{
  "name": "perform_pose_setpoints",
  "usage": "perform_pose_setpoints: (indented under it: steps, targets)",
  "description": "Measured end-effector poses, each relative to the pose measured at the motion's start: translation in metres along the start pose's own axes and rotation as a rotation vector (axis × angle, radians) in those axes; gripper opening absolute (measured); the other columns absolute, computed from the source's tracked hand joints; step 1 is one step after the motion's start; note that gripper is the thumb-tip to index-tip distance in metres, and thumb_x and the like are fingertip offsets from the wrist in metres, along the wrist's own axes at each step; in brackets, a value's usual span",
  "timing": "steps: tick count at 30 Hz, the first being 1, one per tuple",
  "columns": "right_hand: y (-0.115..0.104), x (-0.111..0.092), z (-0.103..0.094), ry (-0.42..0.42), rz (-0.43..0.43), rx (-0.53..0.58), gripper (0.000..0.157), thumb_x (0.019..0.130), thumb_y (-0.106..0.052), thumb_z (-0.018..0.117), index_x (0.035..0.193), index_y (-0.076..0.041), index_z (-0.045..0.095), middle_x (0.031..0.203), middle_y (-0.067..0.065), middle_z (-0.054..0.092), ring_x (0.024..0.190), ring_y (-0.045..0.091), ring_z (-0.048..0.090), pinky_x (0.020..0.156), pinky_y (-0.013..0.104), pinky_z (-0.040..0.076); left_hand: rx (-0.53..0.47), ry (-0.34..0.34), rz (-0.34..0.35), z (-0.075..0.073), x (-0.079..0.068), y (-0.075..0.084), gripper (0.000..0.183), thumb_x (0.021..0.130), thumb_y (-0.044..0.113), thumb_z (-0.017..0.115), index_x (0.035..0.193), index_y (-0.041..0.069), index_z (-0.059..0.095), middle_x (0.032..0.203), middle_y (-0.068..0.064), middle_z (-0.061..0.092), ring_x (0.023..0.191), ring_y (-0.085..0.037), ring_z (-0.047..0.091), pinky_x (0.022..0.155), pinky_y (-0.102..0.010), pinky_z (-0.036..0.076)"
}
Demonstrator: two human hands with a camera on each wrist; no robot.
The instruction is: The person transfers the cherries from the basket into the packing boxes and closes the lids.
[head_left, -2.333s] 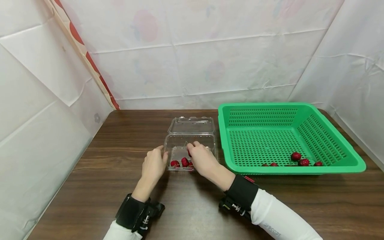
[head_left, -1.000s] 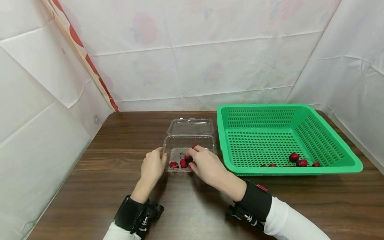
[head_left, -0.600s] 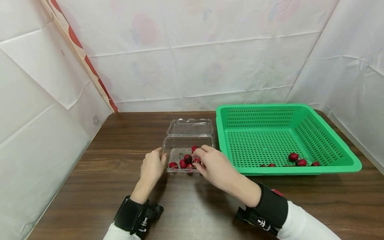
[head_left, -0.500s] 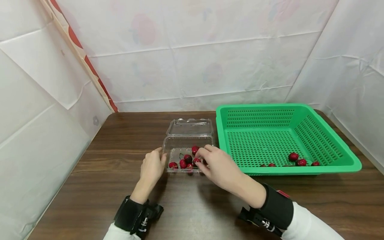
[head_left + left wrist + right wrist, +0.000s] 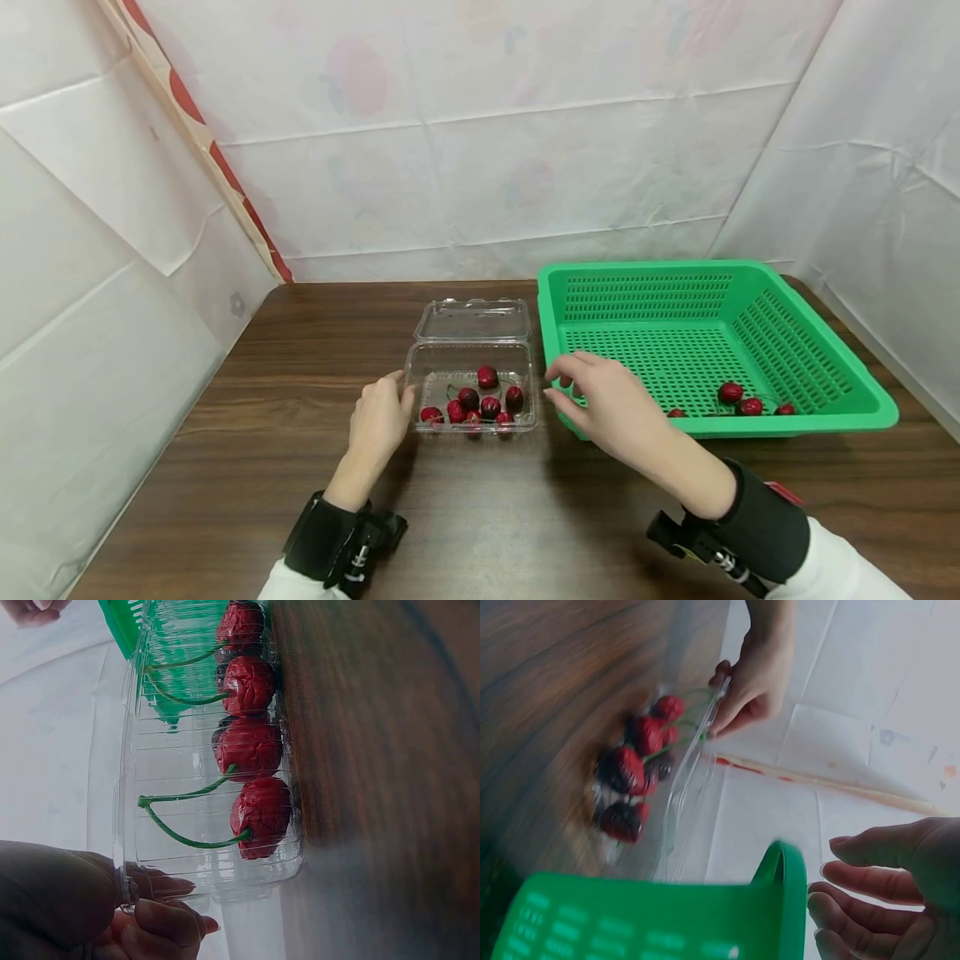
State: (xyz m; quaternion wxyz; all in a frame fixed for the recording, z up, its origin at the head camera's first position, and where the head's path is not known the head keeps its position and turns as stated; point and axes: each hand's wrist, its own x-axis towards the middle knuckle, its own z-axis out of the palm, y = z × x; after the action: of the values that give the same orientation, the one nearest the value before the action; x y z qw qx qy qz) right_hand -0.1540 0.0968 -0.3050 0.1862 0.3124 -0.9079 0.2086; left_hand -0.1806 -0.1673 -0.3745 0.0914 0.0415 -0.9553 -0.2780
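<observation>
White sleeves (image 5: pixel 840 567), black wristbands (image 5: pixel 768 525), small black wrist cameras (image 5: pixel 384 531), red tag (image 5: pixel 783 492) on right wristband

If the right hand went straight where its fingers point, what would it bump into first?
Probably the box with cherries in it. The right hand points across towards it. How high it is isn't clear, so it might brush the basket first or pass over the box.

Some cherries (image 5: pixel 676 412) partly hidden by green basket (image 5: pixel 780 426), right sleeve (image 5: pixel 836 567) cut off, tabletop (image 5: pixel 382 780) blurred in left wrist view
</observation>
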Motion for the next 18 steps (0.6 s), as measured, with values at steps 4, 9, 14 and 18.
perform_pose_setpoints:
  steps: [4, 9, 14, 18]
  targets:
    - [0.009, -0.005, -0.006, 0.007, 0.011, 0.001, 0.01, 0.075, -0.008, 0.069, 0.083, -0.009, 0.062, 0.079, -0.001, 0.06, 0.063, 0.01, 0.054, 0.056, 0.024, 0.044, 0.0, 0.003, -0.001, 0.0, 0.0, 0.0, 0.034, 0.088, 0.013, 0.053, 0.115, -0.008, 0.054, 0.081, -0.02, 0.063, 0.039, -0.014, 0.037, 0.035, -0.026, 0.028]
    - [0.021, -0.011, -0.014, 0.002, 0.029, -0.003, 0.01, 0.075, -0.008, 0.069, 0.083, -0.008, 0.062, 0.08, 0.001, 0.062, 0.063, 0.01, 0.054, 0.057, 0.026, 0.044, 0.002, 0.008, -0.003, 0.0, 0.0, 0.0, 0.034, 0.088, 0.013, 0.053, 0.115, -0.008, 0.054, 0.072, -0.017, 0.061, 0.04, -0.014, 0.036, 0.035, -0.026, 0.027]
    - [0.034, -0.019, -0.023, -0.03, 0.063, -0.015, 0.009, 0.076, -0.009, 0.068, 0.083, -0.01, 0.062, 0.078, -0.002, 0.061, 0.062, 0.008, 0.053, 0.056, 0.025, 0.044, 0.001, 0.011, -0.003, 0.001, 0.0, 0.001, 0.034, 0.087, 0.012, 0.054, 0.114, -0.008, 0.055, 0.075, -0.018, 0.062, 0.04, -0.014, 0.036, 0.035, -0.026, 0.028]
    - [0.045, -0.024, -0.03, -0.075, 0.087, -0.012, 0.007, 0.076, -0.008, 0.067, 0.082, -0.011, 0.063, 0.076, -0.005, 0.06, 0.062, 0.006, 0.051, 0.054, 0.024, 0.043, -0.003, 0.01, -0.002, 0.001, 0.0, 0.0, 0.034, 0.087, 0.012, 0.053, 0.114, -0.009, 0.055, 0.06, -0.01, 0.056, 0.038, -0.012, 0.034, 0.034, -0.025, 0.026]
